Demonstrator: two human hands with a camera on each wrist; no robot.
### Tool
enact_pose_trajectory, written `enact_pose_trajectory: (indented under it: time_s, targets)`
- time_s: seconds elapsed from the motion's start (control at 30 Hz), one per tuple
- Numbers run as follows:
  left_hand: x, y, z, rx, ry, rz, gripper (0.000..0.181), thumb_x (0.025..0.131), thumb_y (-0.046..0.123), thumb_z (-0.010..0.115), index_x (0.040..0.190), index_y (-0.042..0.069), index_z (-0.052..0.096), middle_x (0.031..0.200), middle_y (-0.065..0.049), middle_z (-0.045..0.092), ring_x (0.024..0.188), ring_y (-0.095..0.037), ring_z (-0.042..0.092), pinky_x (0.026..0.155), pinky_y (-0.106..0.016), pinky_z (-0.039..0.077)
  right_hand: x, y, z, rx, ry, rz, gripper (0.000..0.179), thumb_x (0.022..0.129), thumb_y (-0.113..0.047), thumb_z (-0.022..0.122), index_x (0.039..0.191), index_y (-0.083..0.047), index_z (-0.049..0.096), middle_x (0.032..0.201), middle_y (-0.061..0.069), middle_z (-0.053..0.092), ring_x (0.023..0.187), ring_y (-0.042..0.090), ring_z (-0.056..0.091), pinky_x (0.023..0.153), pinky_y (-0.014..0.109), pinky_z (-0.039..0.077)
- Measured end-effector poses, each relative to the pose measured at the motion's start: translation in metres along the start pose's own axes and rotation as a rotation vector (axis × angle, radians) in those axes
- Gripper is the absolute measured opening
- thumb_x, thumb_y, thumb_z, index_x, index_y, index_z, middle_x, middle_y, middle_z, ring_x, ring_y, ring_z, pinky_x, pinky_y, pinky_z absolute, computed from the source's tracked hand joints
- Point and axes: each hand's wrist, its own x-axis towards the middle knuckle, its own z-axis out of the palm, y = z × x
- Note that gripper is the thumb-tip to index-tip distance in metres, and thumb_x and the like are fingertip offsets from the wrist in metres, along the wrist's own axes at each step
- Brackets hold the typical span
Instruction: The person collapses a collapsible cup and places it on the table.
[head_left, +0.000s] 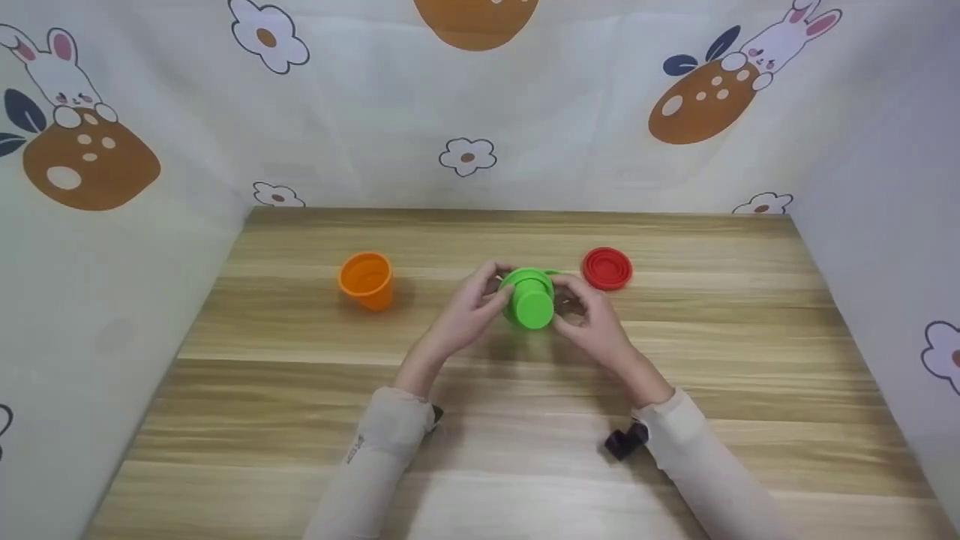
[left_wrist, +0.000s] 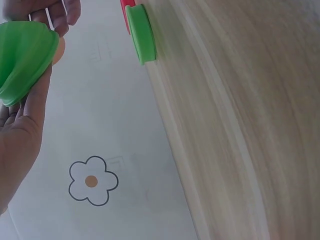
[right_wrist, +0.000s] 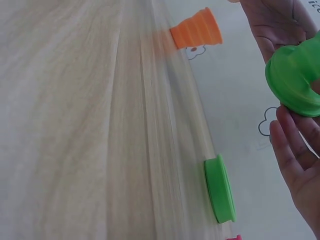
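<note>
With fingers of left hand [head_left: 469, 310] and right hand [head_left: 598, 319], gripping green cup [head_left: 534, 308] from opposite sides, about equally near; holding long axis base toward wrist side, can't judge exact tilt.

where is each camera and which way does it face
Head: on the head, facing forward and down at the tabletop; sleeves show, left fingers and right fingers on the green cup.
Left wrist: on that wrist, facing across the tabletop to the patterned cloth; left and right fingers show.
Right wrist: on that wrist, facing likewise, orange cup included; left and right fingers show.
Both wrist views share the green cup and a green disc.
</note>
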Motion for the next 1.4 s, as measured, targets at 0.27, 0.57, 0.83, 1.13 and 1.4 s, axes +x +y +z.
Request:
enact_pose_trajectory:
  time_s: [0.27, 0.57, 0.83, 1.13, 1.4]
  targets:
    - [0.0005, -0.0004, 0.0019, -0.015, 0.007, 0.003, 0.032, 0.102, 0.007, 0.048, 0.131, -0.006, 0.047, 0.134, -0.024, 0.055, 0.129, -0.035, 0.058, 0.108, -0.038, 0.050, 0.0001, -0.0040, 0.0027, 0.033, 0.043, 0.075, 0.041, 0.081, 0.011, 0.068, 0.121, 0.008, 0.060, 0.105, 0.018, 0.071, 0.094, 0.004, 0.063, 0.086, 0.017, 0.055]
    - [-0.0033, -0.0011, 0.0016, -0.011, -0.014, 0.002, 0.031, 0.102, 0.007, 0.048, 0.131, -0.002, 0.045, 0.136, -0.022, 0.055, 0.135, -0.034, 0.052, 0.114, -0.045, 0.044, 0.0014, -0.0036, 0.0032, -0.073, 0.085, -0.029, 0.039, 0.079, 0.016, 0.067, 0.117, 0.007, 0.065, 0.100, 0.017, 0.072, 0.087, 0.002, 0.064, 0.082, 0.017, 0.056]
    - [-0.0021, -0.0003, 0.0014, 0.006, -0.066, 0.006, 0.028, 0.102, 0.014, 0.051, 0.126, 0.000, 0.050, 0.129, -0.018, 0.061, 0.123, -0.028, 0.058, 0.108, -0.043, 0.049, 0.0018, -0.0068, 0.0027, -0.225, 0.093, -0.120, 0.037, 0.084, 0.006, 0.072, 0.120, 0.000, 0.069, 0.108, 0.012, 0.075, 0.087, 0.015, 0.069, 0.080, 0.027, 0.060]
    - [0.0007, 0.0017, 0.0035, 0.053, -0.067, 0.000, 0.029, 0.104, 0.020, 0.052, 0.124, 0.000, 0.055, 0.127, -0.016, 0.062, 0.119, -0.024, 0.059, 0.104, -0.039, 0.051, 0.0011, -0.0062, 0.0039, -0.311, 0.062, -0.169, 0.037, 0.090, -0.002, 0.069, 0.126, -0.008, 0.068, 0.115, 0.009, 0.073, 0.094, 0.017, 0.067, 0.080, 0.034, 0.061]
    - [0.0001, 0.0012, 0.0035, -0.053, -0.021, 0.029, 0.027, 0.105, 0.011, 0.044, 0.126, -0.005, 0.049, 0.126, -0.021, 0.059, 0.116, -0.025, 0.059, 0.100, -0.033, 0.051, -0.0001, -0.0018, 0.0025, -0.158, 0.042, -0.087, 0.040, 0.086, 0.005, 0.068, 0.125, 0.001, 0.062, 0.108, 0.011, 0.072, 0.093, 0.018, 0.068, 0.083, 0.039, 0.061]
